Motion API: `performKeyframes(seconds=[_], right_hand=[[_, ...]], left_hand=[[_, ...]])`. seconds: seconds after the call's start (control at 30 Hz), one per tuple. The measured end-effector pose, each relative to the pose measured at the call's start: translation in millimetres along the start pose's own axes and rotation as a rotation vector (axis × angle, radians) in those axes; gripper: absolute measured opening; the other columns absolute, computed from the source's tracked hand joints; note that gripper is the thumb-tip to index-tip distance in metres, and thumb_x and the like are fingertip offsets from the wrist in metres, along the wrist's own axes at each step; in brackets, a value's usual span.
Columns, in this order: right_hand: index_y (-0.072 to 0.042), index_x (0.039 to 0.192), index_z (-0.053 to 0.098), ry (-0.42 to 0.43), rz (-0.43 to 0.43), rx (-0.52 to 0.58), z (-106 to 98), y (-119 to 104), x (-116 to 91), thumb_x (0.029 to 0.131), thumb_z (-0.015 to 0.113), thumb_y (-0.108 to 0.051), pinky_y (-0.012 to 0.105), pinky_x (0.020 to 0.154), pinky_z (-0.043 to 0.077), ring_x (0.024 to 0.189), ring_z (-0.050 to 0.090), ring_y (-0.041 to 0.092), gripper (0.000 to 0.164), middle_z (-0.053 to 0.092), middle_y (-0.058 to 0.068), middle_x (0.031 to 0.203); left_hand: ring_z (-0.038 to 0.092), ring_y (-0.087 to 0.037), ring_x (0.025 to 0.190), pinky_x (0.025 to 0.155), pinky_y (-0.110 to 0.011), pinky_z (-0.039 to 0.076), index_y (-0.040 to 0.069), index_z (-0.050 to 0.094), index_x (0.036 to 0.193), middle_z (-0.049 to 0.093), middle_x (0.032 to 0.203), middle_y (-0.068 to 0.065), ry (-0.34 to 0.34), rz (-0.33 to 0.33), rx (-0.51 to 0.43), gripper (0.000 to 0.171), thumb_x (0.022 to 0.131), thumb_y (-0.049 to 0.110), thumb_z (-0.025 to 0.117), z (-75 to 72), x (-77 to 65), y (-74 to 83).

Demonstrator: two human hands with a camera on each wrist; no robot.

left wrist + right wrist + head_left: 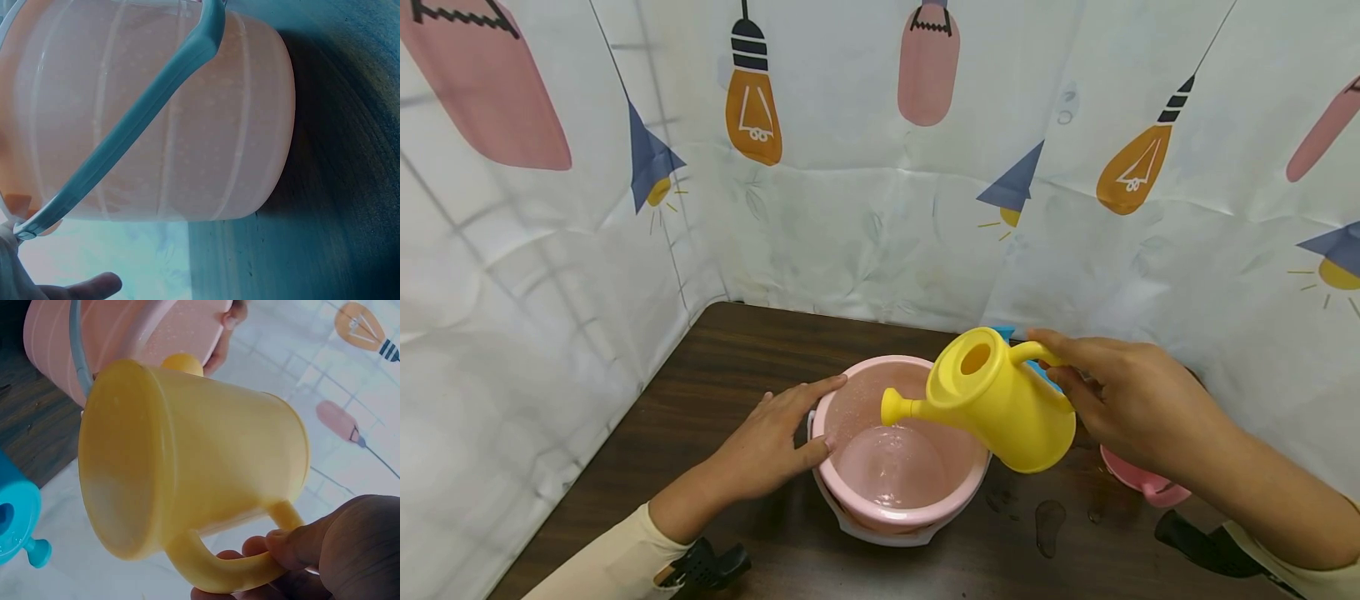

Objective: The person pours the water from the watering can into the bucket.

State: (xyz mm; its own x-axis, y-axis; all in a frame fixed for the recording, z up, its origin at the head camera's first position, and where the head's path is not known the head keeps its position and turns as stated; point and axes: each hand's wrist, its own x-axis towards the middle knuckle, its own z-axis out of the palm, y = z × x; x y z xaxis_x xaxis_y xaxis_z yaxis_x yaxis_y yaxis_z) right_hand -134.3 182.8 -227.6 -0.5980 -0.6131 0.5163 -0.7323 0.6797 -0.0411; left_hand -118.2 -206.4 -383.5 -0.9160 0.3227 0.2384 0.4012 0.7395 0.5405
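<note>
A yellow watering can is tilted over the pink bucket, its round spout head above the opening. My right hand grips the can's handle, fingers curled round it in the right wrist view. Some clear water lies at the bottom of the bucket. My left hand rests on the bucket's left rim, thumb and fingers spread along the edge. In the left wrist view the bucket's handle hangs down across its side.
Behind the yellow can stands a blue watering can, mostly hidden in the head view. A pink item sits under my right forearm, partly covered. Drops of water lie on the dark wooden table. Patterned curtains border the table.
</note>
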Motion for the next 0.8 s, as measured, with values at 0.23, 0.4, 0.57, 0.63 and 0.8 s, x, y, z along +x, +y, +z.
performKeyframes(seconds=[0.23,0.4,0.57,0.63,0.8], right_hand=[[-0.016,0.135,0.070,-0.009,0.003,-0.004,0.1,1.0,-0.1,0.083,0.079,-0.001,0.032,0.059,0.052,0.072,0.058,0.009,0.055,0.075,-0.001,0.113],[-0.016,0.135,0.070,-0.011,0.000,-0.003,-0.1,1.0,-0.3,0.083,0.079,-0.001,0.031,0.059,0.051,0.072,0.057,0.008,0.055,0.076,-0.002,0.112],[-0.017,0.136,0.069,-0.013,0.005,-0.006,-0.1,1.5,-0.4,0.083,0.080,-0.002,0.032,0.059,0.051,0.072,0.058,0.008,0.056,0.076,-0.003,0.111],[-0.017,0.136,0.069,-0.013,0.008,-0.005,-0.1,1.6,-0.3,0.083,0.080,-0.002,0.032,0.058,0.051,0.072,0.058,0.008,0.056,0.076,-0.003,0.110],[-0.017,0.135,0.070,-0.014,0.012,-0.005,-0.3,1.9,-0.2,0.083,0.080,-0.002,0.030,0.056,0.049,0.070,0.055,0.008,0.055,0.076,-0.002,0.110]], left_hand=[[0.045,-0.029,0.140,0.107,-0.079,0.020,0.040,0.036,0.158,0.049,0.152,0.000,-0.002,-0.003,0.005,0.073,0.092,0.044,0.068,0.5,0.5,-0.2],[0.045,-0.029,0.140,0.107,-0.079,0.019,0.040,0.036,0.158,0.049,0.152,0.000,-0.005,-0.007,0.002,0.073,0.092,0.043,0.068,0.5,0.5,0.1],[0.045,-0.029,0.140,0.107,-0.079,0.019,0.040,0.036,0.158,0.049,0.152,0.000,-0.004,-0.009,0.002,0.074,0.092,0.042,0.069,0.9,0.7,0.1],[0.045,-0.029,0.140,0.108,-0.079,0.018,0.041,0.036,0.158,0.049,0.152,0.000,-0.004,-0.010,0.001,0.074,0.092,0.042,0.069,0.9,0.7,0.1],[0.045,-0.029,0.141,0.108,-0.079,0.018,0.040,0.036,0.158,0.049,0.152,0.000,-0.003,-0.009,0.002,0.074,0.092,0.041,0.069,0.8,0.8,0.6]])
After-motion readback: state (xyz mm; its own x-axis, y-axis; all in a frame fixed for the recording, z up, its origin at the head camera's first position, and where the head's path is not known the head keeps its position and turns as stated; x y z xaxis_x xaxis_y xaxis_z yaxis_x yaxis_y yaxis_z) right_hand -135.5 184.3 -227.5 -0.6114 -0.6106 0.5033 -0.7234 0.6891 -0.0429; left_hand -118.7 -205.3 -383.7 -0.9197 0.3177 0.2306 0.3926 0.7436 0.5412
